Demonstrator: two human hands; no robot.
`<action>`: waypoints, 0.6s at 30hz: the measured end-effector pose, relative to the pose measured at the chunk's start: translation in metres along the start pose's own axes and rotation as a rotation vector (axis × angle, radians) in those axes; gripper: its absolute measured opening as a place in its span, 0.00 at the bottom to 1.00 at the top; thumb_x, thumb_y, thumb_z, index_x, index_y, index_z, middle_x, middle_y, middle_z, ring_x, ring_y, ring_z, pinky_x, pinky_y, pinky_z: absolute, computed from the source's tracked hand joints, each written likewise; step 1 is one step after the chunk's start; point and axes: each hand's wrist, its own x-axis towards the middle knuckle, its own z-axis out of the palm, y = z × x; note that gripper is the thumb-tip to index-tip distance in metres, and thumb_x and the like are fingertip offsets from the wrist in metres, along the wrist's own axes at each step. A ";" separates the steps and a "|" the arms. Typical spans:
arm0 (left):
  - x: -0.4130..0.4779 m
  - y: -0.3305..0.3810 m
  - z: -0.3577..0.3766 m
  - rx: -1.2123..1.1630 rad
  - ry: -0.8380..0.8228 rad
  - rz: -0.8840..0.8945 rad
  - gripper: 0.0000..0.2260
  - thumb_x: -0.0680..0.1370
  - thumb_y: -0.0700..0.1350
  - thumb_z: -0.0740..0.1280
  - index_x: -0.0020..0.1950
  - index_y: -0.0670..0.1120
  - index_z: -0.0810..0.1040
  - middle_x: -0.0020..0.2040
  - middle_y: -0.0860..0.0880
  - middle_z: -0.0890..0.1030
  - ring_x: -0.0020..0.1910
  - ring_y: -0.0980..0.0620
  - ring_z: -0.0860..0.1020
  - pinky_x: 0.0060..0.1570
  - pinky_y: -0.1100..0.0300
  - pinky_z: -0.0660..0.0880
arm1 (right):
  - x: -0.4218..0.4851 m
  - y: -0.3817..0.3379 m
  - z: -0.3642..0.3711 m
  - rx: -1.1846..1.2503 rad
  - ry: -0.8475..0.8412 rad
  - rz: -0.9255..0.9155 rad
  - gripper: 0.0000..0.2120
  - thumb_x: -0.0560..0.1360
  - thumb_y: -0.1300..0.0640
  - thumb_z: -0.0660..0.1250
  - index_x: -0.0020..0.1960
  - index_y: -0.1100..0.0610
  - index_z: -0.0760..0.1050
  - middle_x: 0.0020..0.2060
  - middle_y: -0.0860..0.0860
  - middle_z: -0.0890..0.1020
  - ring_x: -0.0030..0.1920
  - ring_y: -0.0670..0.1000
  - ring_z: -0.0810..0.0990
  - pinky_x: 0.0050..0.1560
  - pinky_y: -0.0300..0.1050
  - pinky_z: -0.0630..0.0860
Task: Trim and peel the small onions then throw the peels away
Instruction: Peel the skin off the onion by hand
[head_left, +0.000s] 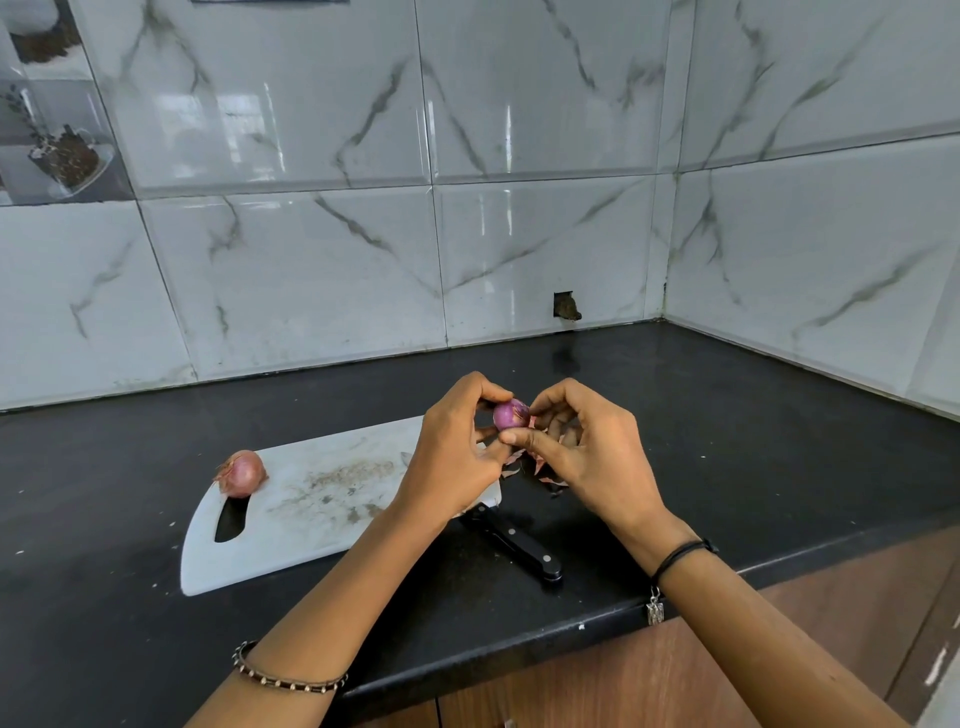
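Note:
A small purple onion (510, 414) is held in the air above the counter, between both hands. My left hand (457, 452) pinches it from the left with thumb and fingers. My right hand (582, 447) pinches it from the right, thumb under the onion. Loose peels (540, 470) lie on the counter below the hands. A second onion (241, 473), with its skin on, sits at the left end of the white cutting board (311, 499). A black-handled knife (519, 545) lies on the counter by the board's right corner, its blade hidden under my left forearm.
The black counter (727, 441) runs into a corner of marble-patterned wall tiles (519, 234). Its front edge is near my forearms, with wooden cabinet fronts (779, 649) below.

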 end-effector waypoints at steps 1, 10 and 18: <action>0.000 0.000 -0.001 0.001 0.004 0.004 0.13 0.73 0.34 0.75 0.55 0.42 0.78 0.51 0.56 0.79 0.54 0.61 0.78 0.48 0.67 0.80 | 0.000 -0.001 0.000 0.008 -0.004 -0.003 0.16 0.68 0.50 0.80 0.50 0.56 0.80 0.40 0.46 0.82 0.40 0.45 0.79 0.39 0.30 0.74; 0.002 -0.003 -0.005 0.063 0.045 0.051 0.13 0.73 0.37 0.77 0.53 0.43 0.77 0.50 0.55 0.80 0.52 0.63 0.79 0.50 0.69 0.77 | -0.001 0.002 0.000 -0.064 0.005 -0.123 0.08 0.75 0.55 0.77 0.54 0.55 0.86 0.45 0.45 0.85 0.46 0.46 0.83 0.44 0.35 0.77; 0.002 -0.009 -0.006 0.188 0.031 0.154 0.14 0.70 0.34 0.78 0.51 0.42 0.78 0.51 0.51 0.79 0.50 0.67 0.77 0.49 0.64 0.79 | -0.003 0.001 -0.001 -0.058 -0.009 -0.066 0.05 0.75 0.58 0.76 0.51 0.57 0.86 0.42 0.46 0.85 0.42 0.45 0.83 0.43 0.37 0.79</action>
